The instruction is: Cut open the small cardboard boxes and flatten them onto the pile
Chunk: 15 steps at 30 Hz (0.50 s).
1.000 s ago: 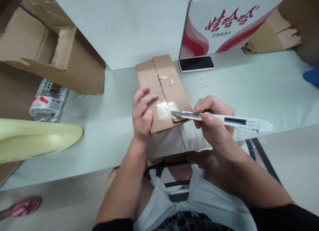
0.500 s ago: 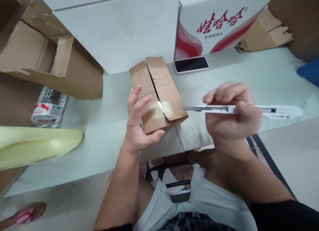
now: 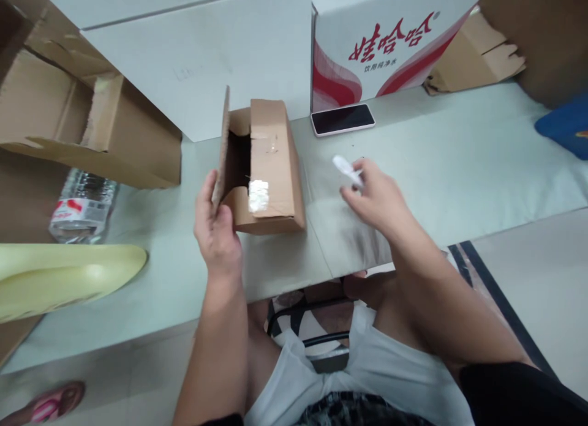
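A small brown cardboard box (image 3: 275, 187) sits on the covered table in front of me, its left flap (image 3: 223, 150) standing up and its right flap lying across the top. Tape shows on the right flap, and the inside is dark. My left hand (image 3: 218, 227) grips the raised flap between thumb and fingers. To the right of the box, a little above the table, my right hand (image 3: 379, 196) is closed on a white utility knife (image 3: 346, 170). The knife is blurred and its blade cannot be made out.
A phone (image 3: 343, 119) lies behind the box, before a red-and-white carton (image 3: 390, 52). A large white box (image 3: 206, 71) stands at the back. Leftward are an open carton (image 3: 142, 132), a water bottle (image 3: 82, 209) and a pale yellow object (image 3: 92, 273).
The left flap has swung up, with my left hand now gripping it. My right hand has moved left and turned the knife, which pointed its blade at the box before.
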{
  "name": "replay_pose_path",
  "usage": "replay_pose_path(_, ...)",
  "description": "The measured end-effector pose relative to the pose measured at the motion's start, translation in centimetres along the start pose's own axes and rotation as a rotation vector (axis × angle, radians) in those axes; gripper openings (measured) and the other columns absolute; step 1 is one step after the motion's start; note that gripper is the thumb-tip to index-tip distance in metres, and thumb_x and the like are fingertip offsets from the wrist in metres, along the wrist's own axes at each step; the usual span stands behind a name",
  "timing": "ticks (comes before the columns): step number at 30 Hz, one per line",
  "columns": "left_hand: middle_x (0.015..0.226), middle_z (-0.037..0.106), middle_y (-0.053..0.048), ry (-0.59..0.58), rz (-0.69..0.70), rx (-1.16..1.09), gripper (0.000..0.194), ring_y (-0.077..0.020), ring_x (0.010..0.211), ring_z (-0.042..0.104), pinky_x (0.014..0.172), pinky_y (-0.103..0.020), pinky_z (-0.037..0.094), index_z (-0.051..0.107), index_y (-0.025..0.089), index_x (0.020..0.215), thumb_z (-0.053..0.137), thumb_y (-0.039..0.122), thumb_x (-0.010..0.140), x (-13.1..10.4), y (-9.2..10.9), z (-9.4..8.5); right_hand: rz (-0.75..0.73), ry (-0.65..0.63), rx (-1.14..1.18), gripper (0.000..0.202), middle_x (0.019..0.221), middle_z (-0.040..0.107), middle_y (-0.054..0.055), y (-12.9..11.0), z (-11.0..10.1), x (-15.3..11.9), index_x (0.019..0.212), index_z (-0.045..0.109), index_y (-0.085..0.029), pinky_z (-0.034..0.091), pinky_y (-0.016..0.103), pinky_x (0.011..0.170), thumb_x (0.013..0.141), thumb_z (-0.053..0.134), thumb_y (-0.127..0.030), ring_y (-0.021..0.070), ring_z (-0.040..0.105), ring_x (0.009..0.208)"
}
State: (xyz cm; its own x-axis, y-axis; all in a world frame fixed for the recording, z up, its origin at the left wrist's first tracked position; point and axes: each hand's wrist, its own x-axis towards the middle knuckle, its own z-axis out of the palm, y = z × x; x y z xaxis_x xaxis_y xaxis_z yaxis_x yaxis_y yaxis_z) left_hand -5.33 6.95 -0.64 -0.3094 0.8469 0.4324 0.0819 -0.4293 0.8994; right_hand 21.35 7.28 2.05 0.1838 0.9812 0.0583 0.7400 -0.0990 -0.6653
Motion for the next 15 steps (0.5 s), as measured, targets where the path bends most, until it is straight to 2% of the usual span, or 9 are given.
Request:
replay_pose_path(1, 0.141, 0.067, -0.013, 0.100, -0.021, -0.024, 0.054, -0.0307, 0.143, 0.058, 0.128, -0.045, 0.041, 0.069, 0.016, 0.129, 0.073, 0.053, 0.091, 0.0, 0.1, 0.3, 0.053, -0.151, -0.137, 0.032, 0.096, 0.071, 0.008, 0.1, 0.3, 0.1, 0.115, 0.062, -0.023, 0.051, 0.039, 0.069, 0.083, 0.063, -0.027, 0.0233, 0.063, 0.075)
replay_pose_path(3, 0.131, 0.070, -0.017, 0.293, -0.027, -0.061, 0.049, -0.0308, 0.140, 0.060, 0.124, -0.046, 0.045, 0.068, 0.010, 0.116, 0.071, 0.052, 0.092, 0.2, 0.3, 0.9, 0.101, -0.315, -0.303, 0.043, 0.119, 0.070, 0.016, 0.2, 0.8, 0.2, 0.131, 0.062, -0.022, 0.054, 0.045, 0.077, 0.088, 0.056, -0.024, 0.0302, 0.068, 0.089)
replay_pose_path(5, 0.123, 0.072, -0.017, 0.447, -0.014, -0.088, 0.043, -0.0296, 0.133, 0.065, 0.119, -0.045, 0.050, 0.065, 0.010, 0.105, 0.071, 0.050, 0.090, 0.7, 0.4, 1.2, 0.093, -0.316, -0.351, 0.050, 0.131, 0.066, 0.021, 0.3, 1.0, 0.3, 0.140, 0.060, -0.021, 0.056, 0.051, 0.084, 0.090, 0.050, -0.022, 0.0352, 0.070, 0.100)
replay_pose_path(8, 0.110, 0.075, -0.010, 0.562, -0.033, -0.158, 0.035, -0.0254, 0.120, 0.071, 0.111, -0.042, 0.056, 0.062, 0.014, 0.098, 0.070, 0.046, 0.086, 1.7, 0.6, 0.5, -0.007, -0.174, -0.204, 0.050, 0.133, 0.066, 0.022, 0.4, 1.2, 0.6, 0.138, 0.063, -0.015, 0.055, 0.056, 0.099, 0.090, 0.052, -0.026, 0.0378, 0.068, 0.116)
replay_pose_path(10, 0.102, 0.075, -0.006, 0.549, -0.160, -0.182, 0.029, -0.0225, 0.110, 0.074, 0.105, -0.037, 0.059, 0.063, 0.017, 0.096, 0.068, 0.043, 0.084, 2.4, 0.7, -0.9, -0.109, -0.071, 0.037, 0.048, 0.136, 0.068, 0.019, 0.6, 1.1, 0.7, 0.134, 0.064, -0.016, 0.053, 0.054, 0.107, 0.090, 0.056, -0.035, 0.0352, 0.065, 0.125)
replay_pose_path(12, 0.093, 0.076, -0.004, 0.450, -0.409, -0.132, 0.026, -0.0213, 0.097, 0.075, 0.093, -0.034, 0.064, 0.066, 0.018, 0.091, 0.067, 0.043, 0.083, 3.0, 0.6, -2.6, -0.214, -0.027, 0.293, 0.051, 0.140, 0.068, 0.015, 0.6, 0.8, 0.6, 0.134, 0.063, -0.020, 0.052, 0.052, 0.111, 0.092, 0.058, -0.048, 0.0317, 0.063, 0.130)
replay_pose_path(13, 0.090, 0.075, -0.003, 0.346, -0.570, -0.069, 0.030, -0.0211, 0.089, 0.075, 0.084, -0.034, 0.065, 0.068, 0.018, 0.090, 0.067, 0.048, 0.086, 3.1, 0.6, -3.6, -0.267, -0.034, 0.394, 0.053, 0.142, 0.067, 0.013, 0.6, 0.6, 0.6, 0.134, 0.063, -0.022, 0.051, 0.051, 0.112, 0.093, 0.058, -0.055, 0.0304, 0.063, 0.132)
replay_pose_path(14, 0.084, 0.074, -0.005, 0.281, -0.665, -0.026, 0.031, -0.0231, 0.080, 0.073, 0.073, -0.038, 0.066, 0.070, 0.016, 0.089, 0.074, 0.047, 0.084, 3.1, 0.5, -4.4, -0.324, -0.062, 0.472, 0.055, 0.142, 0.068, 0.012, 0.5, 0.4, 0.4, 0.134, 0.064, -0.024, 0.051, 0.050, 0.113, 0.093, 0.057, -0.061, 0.0295, 0.064, 0.132)
replay_pose_path(15, 0.079, 0.072, -0.004, 0.246, -0.700, 0.005, 0.029, -0.0229, 0.073, 0.071, 0.066, -0.038, 0.064, 0.071, 0.015, 0.087, 0.079, 0.042, 0.083, 2.9, 0.3, -5.1, -0.388, -0.113, 0.529, 0.056, 0.140, 0.070, 0.011, 0.4, 0.2, 0.3, 0.132, 0.065, -0.024, 0.051, 0.049, 0.113, 0.094, 0.056, -0.065, 0.0287, 0.065, 0.130)
